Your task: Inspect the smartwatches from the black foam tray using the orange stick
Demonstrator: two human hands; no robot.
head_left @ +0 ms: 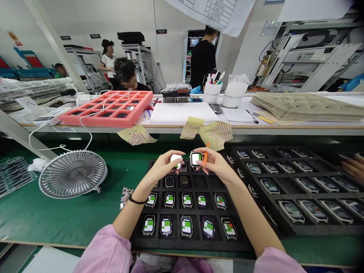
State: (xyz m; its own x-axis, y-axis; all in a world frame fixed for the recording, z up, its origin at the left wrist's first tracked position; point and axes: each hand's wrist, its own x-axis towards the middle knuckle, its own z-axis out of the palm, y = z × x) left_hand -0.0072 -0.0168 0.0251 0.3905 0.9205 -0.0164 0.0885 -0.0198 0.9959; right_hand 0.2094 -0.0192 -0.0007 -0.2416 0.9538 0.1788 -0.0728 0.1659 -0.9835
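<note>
My left hand (162,165) is closed on a smartwatch body (176,160) whose screen shines white. Beside it, my right hand (216,165) grips a second smartwatch (196,159), upright and facing me, with a white screen and a dark border. A thin orange stick (206,153) is also between the right fingers. Both hands are over the far rows of a black foam tray (193,245). In its nearer rows lie several watch bodies (187,225) with green and white screens, two of them showing red patches. Two watches in a farther row have dark screens.
Another black tray of watches (295,228) stands at right, with a blurred co-worker's hand (354,168) at its edge. A grey fan (73,174) and small pinkish pieces (125,195) are at left. A shelf (167,129) behind holds a pink foam tray (136,113).
</note>
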